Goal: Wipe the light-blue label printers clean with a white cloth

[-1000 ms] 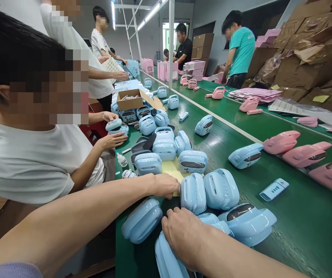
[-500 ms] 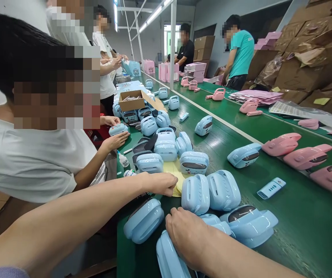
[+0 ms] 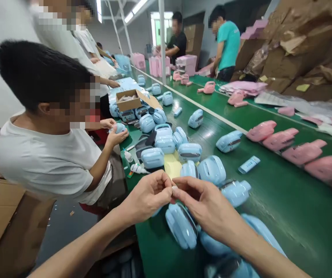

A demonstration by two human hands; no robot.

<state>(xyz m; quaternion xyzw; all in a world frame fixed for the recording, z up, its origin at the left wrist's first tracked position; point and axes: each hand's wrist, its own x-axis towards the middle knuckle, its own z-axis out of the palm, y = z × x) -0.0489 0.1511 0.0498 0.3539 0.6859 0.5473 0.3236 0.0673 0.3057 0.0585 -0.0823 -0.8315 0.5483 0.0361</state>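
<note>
Roughly, own hands: the left hand [image 3: 145,195] and right hand [image 3: 206,204] are raised over the belt, fingertips meeting, neither hand open.

Pinched item: one tiny white piece [image 3: 173,188], gripped between the fingertips of both hands; too small to tell what it is.

Blue cases: twenty-odd glossy, rounded light-blue plastic cases [image 3: 181,226], exact count uncertain. They lie scattered on a green conveyor belt [image 3: 284,204], and the nearest lies just below the hands.

Pink cases: five glossy pink plastic cases [image 3: 280,139] in a row along the belt's far side.

Slim pieces: two flat, pale-blue rectangular plastic pieces [image 3: 249,165] lie apart on the belt.

Containers: one open brown cardboard box [image 3: 128,101] stands on the belt, holding small pale items that cannot be made out. One brown cardboard carton [image 3: 6,224] sits at lower left, contents unseen.

Beside the cases: two small white squeeze bottles [image 3: 128,156] and one pale yellow paper sheet [image 3: 171,166], partly under the cases.

Co-worker: one seated person in a white T-shirt [image 3: 38,154], with both hands [image 3: 115,131] around a single blue case.
</note>
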